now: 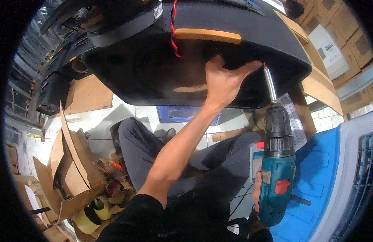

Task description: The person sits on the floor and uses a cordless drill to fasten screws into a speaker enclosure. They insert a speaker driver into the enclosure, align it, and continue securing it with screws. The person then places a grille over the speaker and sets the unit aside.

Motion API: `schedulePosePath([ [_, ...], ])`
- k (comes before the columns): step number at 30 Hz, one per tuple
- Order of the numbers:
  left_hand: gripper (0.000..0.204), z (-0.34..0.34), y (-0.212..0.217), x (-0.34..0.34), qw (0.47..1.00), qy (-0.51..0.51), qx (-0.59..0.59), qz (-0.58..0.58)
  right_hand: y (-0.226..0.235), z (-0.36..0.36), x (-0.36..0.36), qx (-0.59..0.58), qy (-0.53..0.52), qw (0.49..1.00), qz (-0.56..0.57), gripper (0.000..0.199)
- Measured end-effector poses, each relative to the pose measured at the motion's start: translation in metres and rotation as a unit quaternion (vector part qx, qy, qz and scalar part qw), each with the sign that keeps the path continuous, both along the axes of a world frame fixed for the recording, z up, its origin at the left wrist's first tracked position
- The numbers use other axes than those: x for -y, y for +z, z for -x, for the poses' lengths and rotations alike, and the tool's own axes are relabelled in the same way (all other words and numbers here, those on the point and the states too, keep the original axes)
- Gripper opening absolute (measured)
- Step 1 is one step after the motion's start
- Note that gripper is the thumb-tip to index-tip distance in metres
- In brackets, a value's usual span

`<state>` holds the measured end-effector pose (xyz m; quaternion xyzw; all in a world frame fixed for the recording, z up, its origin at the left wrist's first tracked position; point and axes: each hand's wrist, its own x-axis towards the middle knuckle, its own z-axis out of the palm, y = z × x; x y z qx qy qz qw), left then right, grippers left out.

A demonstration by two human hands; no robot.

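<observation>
A teal-and-black plastic drill [277, 181], likely heavy and stiff, is pointing its silver bit [270, 84] at a large black boxy cabinet's [150, 72] right end; the right hand [257, 193] is grasping it underneath, probably the best hold; the left hand [224, 80] is spreading against the cabinet, grip unclear

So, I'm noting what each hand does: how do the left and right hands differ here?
The left hand is spread at the black cabinet; the right hand holds the teal drill.
The left hand reaches out to the tip of the silver shaft, while the right hand is nearer the body.
The left hand shows plainly; the right hand is mostly hidden.
Both are bare.
</observation>
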<state>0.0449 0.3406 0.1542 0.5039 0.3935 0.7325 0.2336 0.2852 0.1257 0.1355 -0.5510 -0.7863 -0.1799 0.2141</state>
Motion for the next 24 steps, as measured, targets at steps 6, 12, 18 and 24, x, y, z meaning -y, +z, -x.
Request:
schedulePosePath([
  [6,0.031,-0.006,0.004,0.001,0.996,-0.019,0.09,0.008,0.008,0.006,0.002,-0.021,-0.021,0.999,0.037,0.054],
  [12,0.031,-0.004,0.007,0.006,0.999,0.004,0.04,0.035,0.022,0.017,0.004,-0.061,-0.099,0.985,0.125,0.058],
  [18,0.032,-0.003,0.004,0.004,0.999,-0.007,0.049,0.01,0.027,0.026,-0.007,-0.118,-0.344,0.874,0.322,0.07],
  [24,0.031,-0.001,0.003,0.003,0.999,-0.005,0.018,0.033,0.027,0.023,-0.011,-0.132,-0.282,0.903,0.296,0.065],
])
